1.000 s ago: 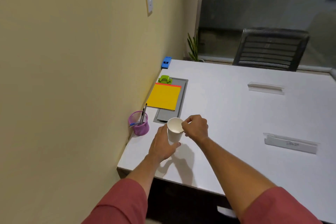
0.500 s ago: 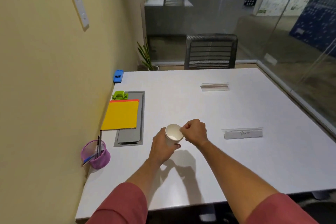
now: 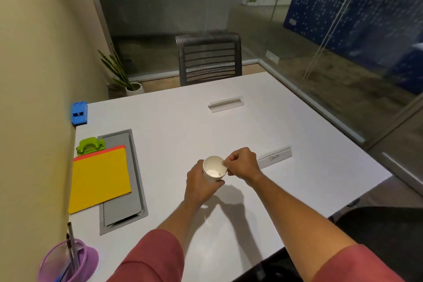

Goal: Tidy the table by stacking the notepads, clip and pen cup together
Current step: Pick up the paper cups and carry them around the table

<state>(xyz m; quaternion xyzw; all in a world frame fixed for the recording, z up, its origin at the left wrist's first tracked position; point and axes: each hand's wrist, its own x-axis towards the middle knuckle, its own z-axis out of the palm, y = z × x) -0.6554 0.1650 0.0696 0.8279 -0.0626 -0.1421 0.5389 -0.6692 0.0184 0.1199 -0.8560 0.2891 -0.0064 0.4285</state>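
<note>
Both hands remain on a white paper cup (image 3: 214, 169), the left hand (image 3: 201, 186) wrapping its side and the right hand (image 3: 241, 163) with its grip pinched on the rim, but the view has swung right, so the yellow notepads (image 3: 99, 182), green clip (image 3: 90, 146) and purple pen cup (image 3: 68, 261) now sit untouched at the far left of the surface (image 3: 206, 126), the tidying seemingly not yet begun.

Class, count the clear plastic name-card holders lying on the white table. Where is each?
2. One clear plastic name-card holder lies at the far side near the grey mesh chair; the other, bearing handwriting, lies just beyond the right hand. None seems hidden.
</note>
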